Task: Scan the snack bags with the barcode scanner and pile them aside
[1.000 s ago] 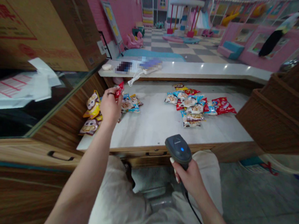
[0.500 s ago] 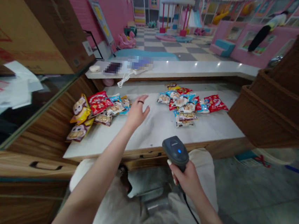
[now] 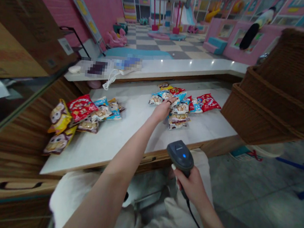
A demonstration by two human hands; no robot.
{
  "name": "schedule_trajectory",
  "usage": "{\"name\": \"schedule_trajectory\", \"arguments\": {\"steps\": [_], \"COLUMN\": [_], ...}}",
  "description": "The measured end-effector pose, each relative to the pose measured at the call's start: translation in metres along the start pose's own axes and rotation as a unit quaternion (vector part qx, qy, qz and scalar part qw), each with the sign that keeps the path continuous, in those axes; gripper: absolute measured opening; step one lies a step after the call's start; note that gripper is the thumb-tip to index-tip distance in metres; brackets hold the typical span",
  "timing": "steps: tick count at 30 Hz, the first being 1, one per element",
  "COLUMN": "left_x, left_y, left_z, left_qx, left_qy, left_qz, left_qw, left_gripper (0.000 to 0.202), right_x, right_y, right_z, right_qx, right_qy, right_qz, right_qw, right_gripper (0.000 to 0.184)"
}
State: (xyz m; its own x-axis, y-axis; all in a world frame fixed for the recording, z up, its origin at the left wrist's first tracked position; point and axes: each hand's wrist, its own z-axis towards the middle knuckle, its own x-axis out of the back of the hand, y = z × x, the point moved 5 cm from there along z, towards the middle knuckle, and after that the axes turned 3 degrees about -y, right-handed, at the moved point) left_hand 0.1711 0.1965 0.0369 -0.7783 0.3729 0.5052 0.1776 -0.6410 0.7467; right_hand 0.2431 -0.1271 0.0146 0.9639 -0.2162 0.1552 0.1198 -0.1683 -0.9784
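Observation:
My left hand (image 3: 164, 108) reaches onto the right-hand group of snack packets, its fingers stretched out over a blue and white packet (image 3: 179, 98); they look open, with the fingertips partly lost against the wrappers. Around it lie a red packet (image 3: 209, 102), a brown and white packet (image 3: 178, 120) and a yellow packet (image 3: 164, 86). My right hand (image 3: 192, 182) is wrapped round the handle of a dark grey barcode scanner (image 3: 180, 155), held above my lap with its blue light on and its cable hanging down.
Another group of packets, with a red packet (image 3: 81, 106) and a yellow packet (image 3: 60, 116), lies on the left of the white counter (image 3: 129, 126). Stacked wicker baskets (image 3: 274, 93) stand at the right. Cardboard boxes (image 3: 23, 26) rise at the left. A raised ledge (image 3: 156, 66) runs along the back.
My left hand has moved right, from the bare counter between the two groups onto the right-hand packets. The scanner stays in my right hand. The view has shifted slightly to the right.

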Motion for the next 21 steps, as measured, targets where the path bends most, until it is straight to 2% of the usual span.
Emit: {"name": "schedule_trajectory", "arguments": {"steps": [2, 5, 8, 12, 16, 19, 21], "left_x": [0.008, 0.023, 0.033, 0.046, 0.057, 0.056, 0.053], "left_y": [0.001, 0.004, 0.002, -0.003, -0.001, -0.001, -0.003], "left_z": [-0.012, -0.043, -0.085, -0.149, -0.198, -0.216, -0.222], "left_qx": [0.019, 0.062, 0.114, 0.205, 0.265, 0.288, 0.289], "left_qy": [0.04, 0.141, 0.218, 0.278, 0.313, 0.33, 0.337], "left_qz": [-0.034, -0.137, -0.275, -0.392, -0.403, -0.393, -0.372], "left_qw": [0.998, 0.979, 0.93, 0.853, 0.818, 0.809, 0.815], "left_gripper": [0.068, 0.062, 0.053, 0.054, 0.053, 0.054, 0.055], "right_x": [-0.001, -0.006, -0.014, -0.025, -0.038, -0.047, -0.051], "right_y": [0.001, 0.002, 0.002, 0.0, -0.001, -0.005, -0.009], "right_z": [0.0, -0.001, -0.003, -0.005, -0.008, -0.008, -0.007], "right_qx": [-0.001, -0.013, -0.026, -0.013, -0.016, -0.006, 0.007], "right_qy": [-0.002, -0.014, -0.031, -0.039, -0.057, -0.068, -0.072], "right_qz": [-0.003, 0.002, 0.017, 0.02, 0.018, 0.007, 0.0], "right_qw": [1.0, 1.0, 0.999, 0.999, 0.998, 0.998, 0.997], "right_gripper": [0.036, 0.034, 0.035, 0.035, 0.033, 0.032, 0.031]}}
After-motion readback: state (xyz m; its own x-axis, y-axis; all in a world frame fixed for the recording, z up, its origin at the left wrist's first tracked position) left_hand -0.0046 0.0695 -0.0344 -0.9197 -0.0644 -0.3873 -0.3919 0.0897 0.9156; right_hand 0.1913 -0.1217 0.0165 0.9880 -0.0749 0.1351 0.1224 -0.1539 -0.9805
